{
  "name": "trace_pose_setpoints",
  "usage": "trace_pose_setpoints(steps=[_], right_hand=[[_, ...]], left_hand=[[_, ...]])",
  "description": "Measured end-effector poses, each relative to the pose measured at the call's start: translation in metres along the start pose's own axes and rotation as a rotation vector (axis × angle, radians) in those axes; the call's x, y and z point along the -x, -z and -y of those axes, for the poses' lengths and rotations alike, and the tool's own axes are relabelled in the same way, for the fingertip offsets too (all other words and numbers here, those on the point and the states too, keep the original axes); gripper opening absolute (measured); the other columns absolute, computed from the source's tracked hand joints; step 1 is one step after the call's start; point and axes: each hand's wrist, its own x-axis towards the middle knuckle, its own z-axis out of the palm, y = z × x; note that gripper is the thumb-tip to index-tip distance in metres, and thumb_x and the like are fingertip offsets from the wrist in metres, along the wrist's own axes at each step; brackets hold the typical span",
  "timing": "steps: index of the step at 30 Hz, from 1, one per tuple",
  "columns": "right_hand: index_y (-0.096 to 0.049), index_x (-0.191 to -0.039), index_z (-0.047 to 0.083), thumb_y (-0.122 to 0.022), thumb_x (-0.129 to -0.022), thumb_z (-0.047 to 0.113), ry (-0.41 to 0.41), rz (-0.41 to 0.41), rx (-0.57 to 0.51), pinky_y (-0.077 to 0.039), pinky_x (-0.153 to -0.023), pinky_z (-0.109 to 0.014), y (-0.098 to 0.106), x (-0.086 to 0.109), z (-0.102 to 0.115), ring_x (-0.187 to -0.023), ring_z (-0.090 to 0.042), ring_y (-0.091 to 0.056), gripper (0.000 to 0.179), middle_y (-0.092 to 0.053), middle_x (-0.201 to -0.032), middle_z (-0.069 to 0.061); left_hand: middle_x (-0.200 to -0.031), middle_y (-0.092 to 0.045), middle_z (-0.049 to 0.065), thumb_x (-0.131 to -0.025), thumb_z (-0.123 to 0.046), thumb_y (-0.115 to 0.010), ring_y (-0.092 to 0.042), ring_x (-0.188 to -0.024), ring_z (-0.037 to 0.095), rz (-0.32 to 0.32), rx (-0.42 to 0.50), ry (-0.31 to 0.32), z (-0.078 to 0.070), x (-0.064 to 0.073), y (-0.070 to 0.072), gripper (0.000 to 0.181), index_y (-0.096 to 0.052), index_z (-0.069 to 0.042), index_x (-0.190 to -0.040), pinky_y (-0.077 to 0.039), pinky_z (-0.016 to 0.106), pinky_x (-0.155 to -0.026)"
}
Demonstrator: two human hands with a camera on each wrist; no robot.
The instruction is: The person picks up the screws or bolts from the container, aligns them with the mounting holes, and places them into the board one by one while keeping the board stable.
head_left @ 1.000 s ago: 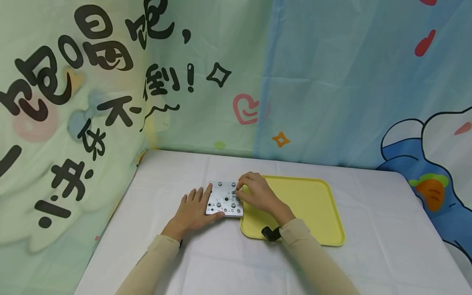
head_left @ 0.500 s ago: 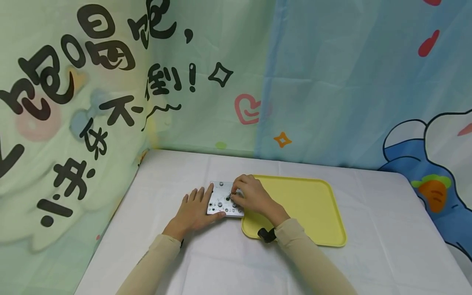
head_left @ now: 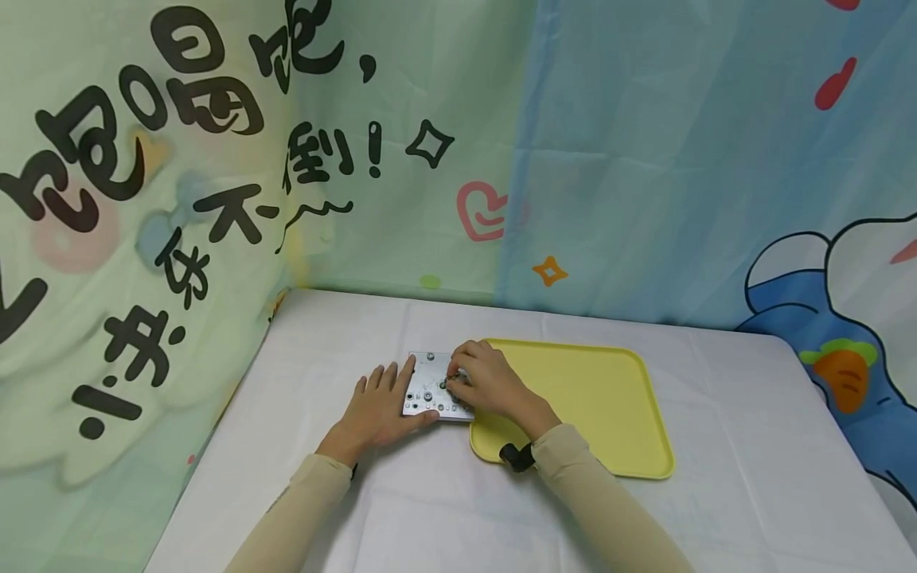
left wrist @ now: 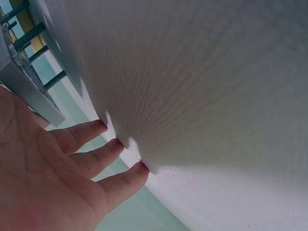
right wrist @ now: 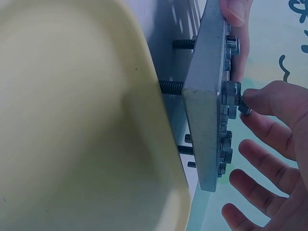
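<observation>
A grey metal plate point(head_left: 433, 374) with several holes and screws lies left of the tray in the head view. My left hand point(head_left: 372, 410) steadies it, the straight index finger along its left side and the thumb at its near edge. In the left wrist view, the other fingertips point(left wrist: 137, 168) of that hand press the cloth. Above the plate, my right hand point(head_left: 490, 378) pinches a small screw point(right wrist: 245, 108) between thumb and index finger. Socket-head screws point(right wrist: 232, 93) stand in the plate point(right wrist: 207, 110), their threaded shanks sticking out underneath.
A yellow tray point(head_left: 609, 414) lies on the white cloth point(head_left: 745, 446), right beside the plate and under my right forearm. A black wrist camera point(head_left: 517, 458) hangs at the right cuff. Printed curtains point(head_left: 645, 159) stand behind and to the left.
My right hand has moved left from the plate's right edge towards its middle, with the screw pinched. The left hand has stayed in place on the plate.
</observation>
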Motion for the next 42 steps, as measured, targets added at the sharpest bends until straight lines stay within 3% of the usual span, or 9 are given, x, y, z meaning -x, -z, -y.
trace_pose_setpoints(steps=[30, 42], right_hand=[[-0.071, -0.091, 0.016, -0.073, -0.092, 0.019, -0.035, -0.007, -0.013, -0.045, -0.091, -0.049, 0.005, 0.007, 0.000, -0.107, -0.027, -0.055, 0.004, -0.063, -0.112, -0.005], [-0.071, -0.098, 0.011, -0.074, -0.091, 0.016, -0.100, -0.071, -0.036, -0.044, -0.091, -0.048, 0.016, 0.028, -0.002, -0.107, -0.027, -0.054, 0.010, -0.062, -0.110, -0.005]], left_hand=[[-0.155, -0.035, 0.023, -0.086, -0.083, -0.041, -0.030, -0.143, 0.042, -0.001, -0.011, -0.023, -0.001, -0.002, -0.001, 0.106, -0.014, -0.015, -0.162, -0.026, 0.061, -0.111], [-0.157, -0.032, 0.024, -0.087, -0.081, -0.044, -0.029, -0.143, 0.044, -0.013, 0.026, -0.038, 0.004, 0.003, 0.004, 0.106, -0.016, -0.011, -0.161, -0.027, 0.057, -0.112]])
